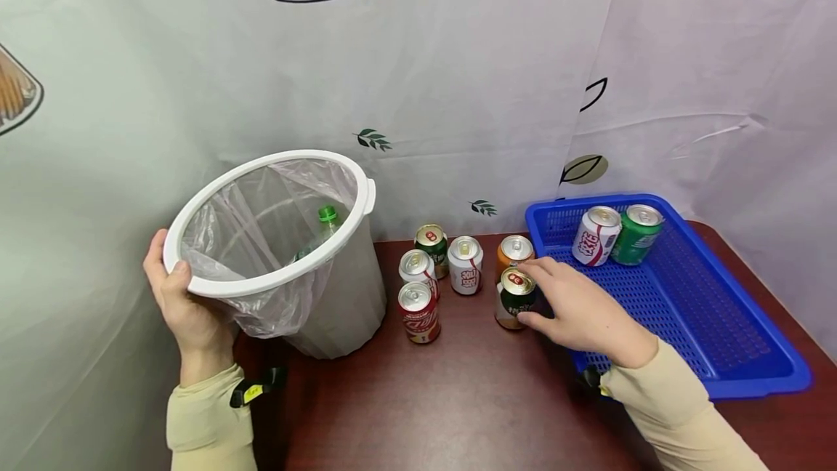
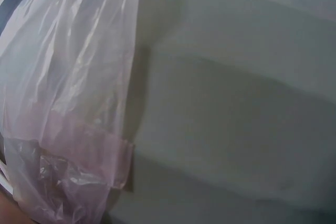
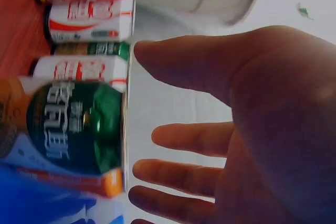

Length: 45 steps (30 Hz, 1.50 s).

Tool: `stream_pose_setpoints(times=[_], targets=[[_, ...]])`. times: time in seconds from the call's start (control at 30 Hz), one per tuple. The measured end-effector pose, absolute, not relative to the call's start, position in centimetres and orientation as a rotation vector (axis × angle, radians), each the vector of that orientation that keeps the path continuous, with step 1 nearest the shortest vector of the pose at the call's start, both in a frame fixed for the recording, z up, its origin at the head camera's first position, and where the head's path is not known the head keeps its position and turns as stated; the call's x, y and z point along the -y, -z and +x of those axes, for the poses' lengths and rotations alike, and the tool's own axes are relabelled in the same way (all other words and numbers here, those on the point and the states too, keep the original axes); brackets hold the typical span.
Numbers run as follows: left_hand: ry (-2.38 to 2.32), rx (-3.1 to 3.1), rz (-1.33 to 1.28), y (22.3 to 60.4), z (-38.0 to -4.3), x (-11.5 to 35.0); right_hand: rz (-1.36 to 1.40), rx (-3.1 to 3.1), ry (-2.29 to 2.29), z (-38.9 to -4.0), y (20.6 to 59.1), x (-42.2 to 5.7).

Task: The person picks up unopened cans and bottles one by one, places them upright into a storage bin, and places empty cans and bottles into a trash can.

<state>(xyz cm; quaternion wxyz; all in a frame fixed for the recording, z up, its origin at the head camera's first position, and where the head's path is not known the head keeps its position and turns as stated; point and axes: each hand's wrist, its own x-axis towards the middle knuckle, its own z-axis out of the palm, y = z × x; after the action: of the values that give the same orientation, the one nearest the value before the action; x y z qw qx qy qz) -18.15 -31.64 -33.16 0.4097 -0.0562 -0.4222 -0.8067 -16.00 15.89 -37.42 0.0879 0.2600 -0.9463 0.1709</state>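
Note:
At the left, my left hand (image 1: 189,304) grips the white rim of a grey trash bin (image 1: 346,304), thumb over the edge. The bin leans toward me, lined with a clear bag (image 2: 79,77) that hangs over its outside; a green-capped plastic bottle (image 1: 328,218) shows inside. My right hand (image 1: 582,307) hovers at a dark green drink can (image 1: 516,300), fingers and thumb spread around its top. In the right wrist view the fingers stand apart from this can (image 3: 79,124). Just behind it is an orange can (image 1: 514,249), partly hidden.
Left of the right hand stand a red can (image 1: 419,318), two white cans, one nearer the bin (image 1: 418,265) and one farther right (image 1: 466,271), and another green can (image 1: 439,259). A blue basket (image 1: 732,318) at the right holds a white can (image 1: 595,238) and a green can (image 1: 634,238).

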Motion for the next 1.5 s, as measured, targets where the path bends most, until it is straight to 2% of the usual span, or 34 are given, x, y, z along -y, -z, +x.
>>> stream_pose_setpoints(times=[0.53,1.03,1.5], targets=[[2.029,1.061,-0.124,33.1,-18.1,31.4,0.780,2.884,-0.308,-14.4,38.4,-14.1],[2.035,1.056,-0.125,33.1,-18.1,31.4,0.893,2.738,-0.289,-13.4,38.3,-13.9],[2.035,1.058,-0.132,33.2,-18.1,31.4,0.866,2.661,-0.314,-11.9,38.8,-13.2]])
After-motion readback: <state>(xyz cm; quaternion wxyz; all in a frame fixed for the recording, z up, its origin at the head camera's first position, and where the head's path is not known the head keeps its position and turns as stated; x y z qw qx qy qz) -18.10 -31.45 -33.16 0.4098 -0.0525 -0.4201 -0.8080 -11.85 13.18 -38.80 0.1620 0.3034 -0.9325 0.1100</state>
